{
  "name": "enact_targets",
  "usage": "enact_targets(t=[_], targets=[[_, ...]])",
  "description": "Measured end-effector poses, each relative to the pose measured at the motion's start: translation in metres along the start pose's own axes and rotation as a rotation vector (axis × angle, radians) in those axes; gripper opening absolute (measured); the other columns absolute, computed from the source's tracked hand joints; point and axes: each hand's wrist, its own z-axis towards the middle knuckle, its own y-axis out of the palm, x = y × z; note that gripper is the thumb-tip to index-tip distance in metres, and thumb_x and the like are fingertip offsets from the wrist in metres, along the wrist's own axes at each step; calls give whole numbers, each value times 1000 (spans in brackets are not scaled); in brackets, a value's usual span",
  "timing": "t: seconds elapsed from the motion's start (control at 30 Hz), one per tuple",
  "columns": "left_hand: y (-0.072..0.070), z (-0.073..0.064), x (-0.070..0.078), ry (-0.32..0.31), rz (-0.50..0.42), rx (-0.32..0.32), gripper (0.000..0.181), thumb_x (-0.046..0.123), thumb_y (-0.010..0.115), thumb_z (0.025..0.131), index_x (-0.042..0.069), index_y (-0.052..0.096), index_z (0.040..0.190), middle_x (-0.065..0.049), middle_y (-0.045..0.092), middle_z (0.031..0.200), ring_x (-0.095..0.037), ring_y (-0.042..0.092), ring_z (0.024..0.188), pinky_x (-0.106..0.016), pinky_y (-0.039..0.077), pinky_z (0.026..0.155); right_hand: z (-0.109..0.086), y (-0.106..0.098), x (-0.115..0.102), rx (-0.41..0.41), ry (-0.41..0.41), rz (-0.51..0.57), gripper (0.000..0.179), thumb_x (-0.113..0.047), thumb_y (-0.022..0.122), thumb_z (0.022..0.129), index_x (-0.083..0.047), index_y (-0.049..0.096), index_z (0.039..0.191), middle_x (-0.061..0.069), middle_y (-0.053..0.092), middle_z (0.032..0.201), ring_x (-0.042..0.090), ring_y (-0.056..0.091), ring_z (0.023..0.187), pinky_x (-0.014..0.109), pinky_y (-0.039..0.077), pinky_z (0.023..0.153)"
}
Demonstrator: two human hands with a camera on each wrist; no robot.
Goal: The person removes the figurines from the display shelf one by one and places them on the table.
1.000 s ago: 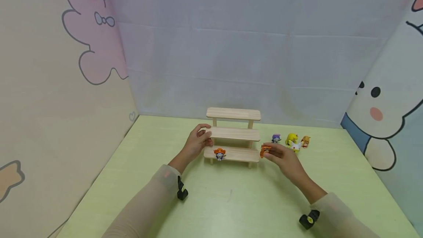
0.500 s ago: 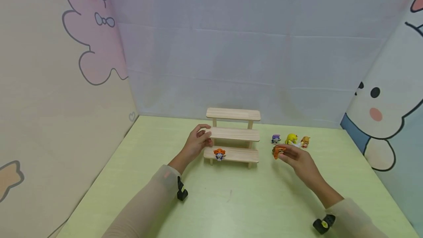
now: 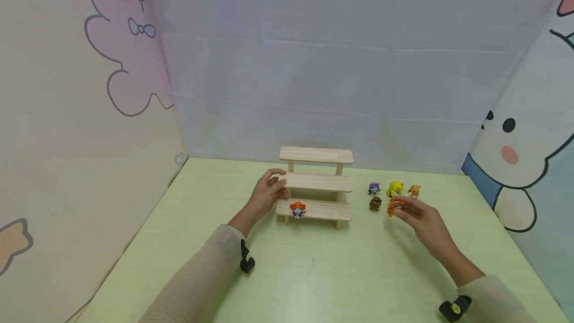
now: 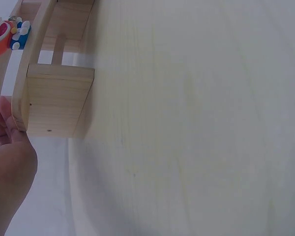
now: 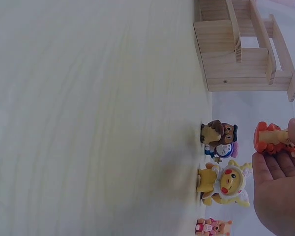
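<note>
My left hand (image 3: 270, 192) grips the left end of a three-tier wooden display shelf (image 3: 318, 181) at its middle board. In the right wrist view, an orange tiger figurine (image 5: 271, 138) is pinched between the thumb and fingers of my right hand (image 5: 281, 179). That hand is held off the table, right of the shelf. On the lowest board's left part stands an orange-topped figurine (image 3: 298, 209) with a blue and white body. A brown owl figurine (image 3: 375, 204) stands just left of the held tiger. A yellow figurine (image 3: 395, 188) is behind the tiger; my right hand partly hides a pale one.
Near the back right of the table (image 3: 341, 273) stand a purple-hatted figurine (image 3: 374, 188) and an orange-yellow figurine (image 3: 414, 191). A pale cloth wall (image 3: 287, 74) rises behind the shelf. Cartoon-printed panels close off both sides.
My right hand has carried the tiger figurine rightward, away from the shelf's right end. The owl figurine has come into view. My left hand stays on the shelf.
</note>
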Motion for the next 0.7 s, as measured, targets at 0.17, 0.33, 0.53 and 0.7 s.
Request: enact_targets(t=[0.17,0.33,0.53,0.7], targets=[[0,0,0,-1,0,1,34,11,61,105,5,52,137,-4,53,88,-18,64,79,-29,61,74,-1,-8,4,19,15,-8,53,-31,63,105,0,53,146,26,58,142,-21,52,105,5,50,85],[2,-1,1,-5,-3,10,33,10,60,105,5,52,137,-4,53,87,-18,64,77,-28,61,73,-2,-17,7,33,49,-40,57,-34,61,106,2,50,148,28,57,143,-24,48,102,4,48,83],[2,-1,1,-3,-15,9,34,9,60,105,4,51,138,-3,52,86,-18,64,77,-28,60,73,-1,-28,17,78,43,-57,56,-32,61,105,4,51,147,17,65,133,-22,52,99,4,49,80],[1,0,0,-2,-12,3,36,10,61,105,3,50,139,-3,52,87,-18,64,78,-28,61,73,0,-36,27,107,38,-23,56,-31,63,105,4,51,146,-13,68,120,-17,59,97,5,50,80]])
